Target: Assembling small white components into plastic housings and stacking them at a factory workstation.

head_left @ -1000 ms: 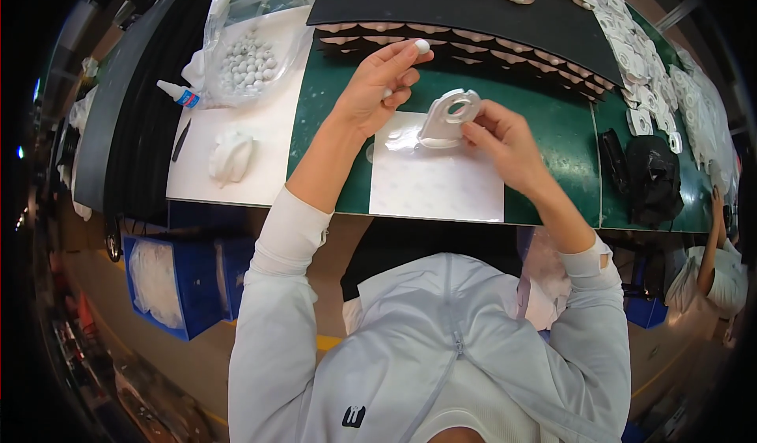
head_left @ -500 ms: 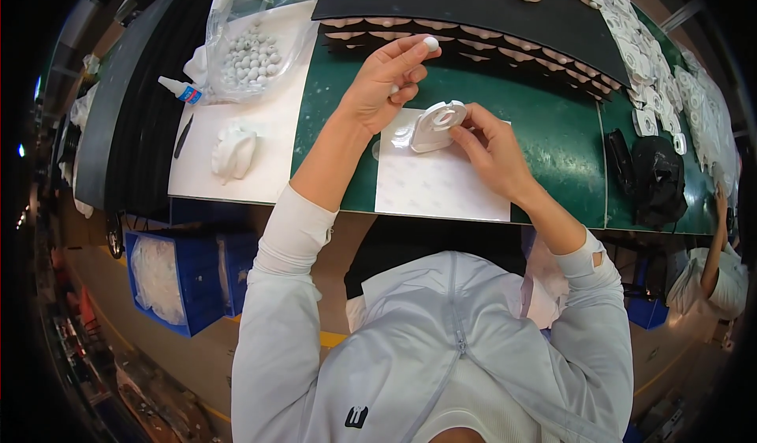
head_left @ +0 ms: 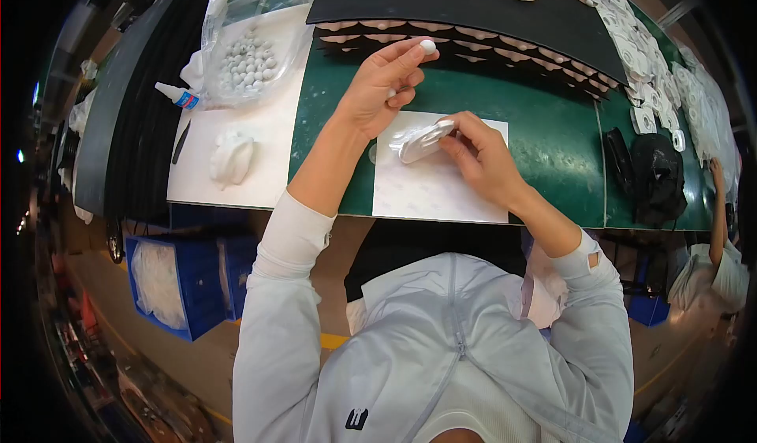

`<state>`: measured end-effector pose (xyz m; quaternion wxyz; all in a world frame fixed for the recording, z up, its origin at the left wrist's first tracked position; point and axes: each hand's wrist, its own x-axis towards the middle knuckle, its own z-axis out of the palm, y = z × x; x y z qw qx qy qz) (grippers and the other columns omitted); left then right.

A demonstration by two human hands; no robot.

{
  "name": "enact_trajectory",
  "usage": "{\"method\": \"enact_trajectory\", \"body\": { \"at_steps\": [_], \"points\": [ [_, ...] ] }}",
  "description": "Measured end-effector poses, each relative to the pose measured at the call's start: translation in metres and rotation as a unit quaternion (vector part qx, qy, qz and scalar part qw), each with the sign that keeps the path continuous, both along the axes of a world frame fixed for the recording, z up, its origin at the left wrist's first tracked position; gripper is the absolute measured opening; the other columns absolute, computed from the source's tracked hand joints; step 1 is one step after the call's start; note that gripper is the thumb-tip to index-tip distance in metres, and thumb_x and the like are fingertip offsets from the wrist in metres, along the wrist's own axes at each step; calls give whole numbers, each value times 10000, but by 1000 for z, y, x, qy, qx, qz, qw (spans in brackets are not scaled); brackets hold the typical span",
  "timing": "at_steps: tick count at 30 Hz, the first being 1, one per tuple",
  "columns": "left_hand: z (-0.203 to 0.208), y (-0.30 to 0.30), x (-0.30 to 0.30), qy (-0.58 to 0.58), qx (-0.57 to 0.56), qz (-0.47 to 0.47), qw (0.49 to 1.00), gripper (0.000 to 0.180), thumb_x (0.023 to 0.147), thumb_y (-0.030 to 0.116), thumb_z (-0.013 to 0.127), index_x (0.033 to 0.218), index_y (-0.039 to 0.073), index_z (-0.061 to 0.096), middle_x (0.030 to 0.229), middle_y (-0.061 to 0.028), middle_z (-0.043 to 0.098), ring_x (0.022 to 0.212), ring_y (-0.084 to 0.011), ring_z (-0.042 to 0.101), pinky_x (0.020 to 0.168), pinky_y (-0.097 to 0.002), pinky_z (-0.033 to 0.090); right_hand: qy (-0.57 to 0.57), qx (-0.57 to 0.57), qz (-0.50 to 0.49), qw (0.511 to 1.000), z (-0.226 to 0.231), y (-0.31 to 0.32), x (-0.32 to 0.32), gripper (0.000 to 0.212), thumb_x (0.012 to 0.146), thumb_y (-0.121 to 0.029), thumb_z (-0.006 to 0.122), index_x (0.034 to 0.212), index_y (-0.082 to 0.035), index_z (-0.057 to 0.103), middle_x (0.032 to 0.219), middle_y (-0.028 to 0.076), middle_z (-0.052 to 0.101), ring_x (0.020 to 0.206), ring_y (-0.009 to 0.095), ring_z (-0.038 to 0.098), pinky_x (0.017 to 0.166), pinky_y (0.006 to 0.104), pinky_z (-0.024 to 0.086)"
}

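Pinched between the thumb and forefinger of my left hand (head_left: 377, 86) is a small white ball (head_left: 427, 47). A second white ball (head_left: 391, 93) shows tucked among its curled fingers. My right hand (head_left: 487, 160) grips a flat white plastic piece (head_left: 424, 142) by one end; it has a rounded outline and a ring-shaped opening, and is tilted almost edge-on. The piece hangs over a glossy white sheet (head_left: 438, 194) at the table's near edge. The two hands are apart, with the ball higher than the piece.
Left on the table are a clear bag (head_left: 293, 37) of white balls, a glue bottle (head_left: 177, 96), a thin black tool (head_left: 180, 143) and a crumpled white cloth (head_left: 232, 157). Stacked black boards (head_left: 473, 9) carry white pieces. More pieces (head_left: 646, 88) and a black bag (head_left: 659, 179) lie right, near another person's arm (head_left: 717, 206).
My right hand has turned the white plastic piece from showing its face to nearly edge-on and lowered it slightly. My left hand stays about where it was, still with the ball.
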<state>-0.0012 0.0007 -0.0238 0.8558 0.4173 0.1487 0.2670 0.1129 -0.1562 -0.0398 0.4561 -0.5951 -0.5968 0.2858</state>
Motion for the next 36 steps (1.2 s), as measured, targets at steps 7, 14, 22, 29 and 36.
{"method": "enact_trajectory", "body": {
  "at_steps": [7,14,22,29,36],
  "points": [
    [3,-4,-1,15,38,-35,999,205,829,177,628,995,62,592,864,-8,598,573,-13,397,425,-144,260,462,-40,41,885,6,0,26,200,901,-126,512,1095,-80,506,1024,37,552,916,131,526,764,259,434],
    [5,-13,-3,19,60,-72,995,254,774,67,662,1018,85,593,840,37,586,613,-4,425,446,-147,255,518,6,96,850,16,-5,46,180,867,-81,550,1040,-88,500,1122,53,514,1016,173,514,875,297,428],
    [6,-15,2,46,68,-78,994,267,793,114,646,1053,89,591,876,25,602,611,-7,431,444,-139,254,-134,247,50,958,41,-9,69,208,620,54,673,763,-67,584,995,86,630,947,262,551,801,329,459],
    [6,-16,4,72,53,-72,993,241,840,229,612,1038,92,598,827,17,598,589,-12,401,442,-140,249,-303,298,49,904,43,-9,67,256,580,72,640,781,-80,595,982,64,637,917,285,567,741,330,494],
    [4,-18,6,96,96,-54,989,203,778,138,677,969,86,630,782,34,590,583,0,408,445,-141,242,241,158,-1,958,15,-3,60,145,825,-21,560,949,-55,494,1086,131,559,1012,218,539,879,313,432]
  ]
}}
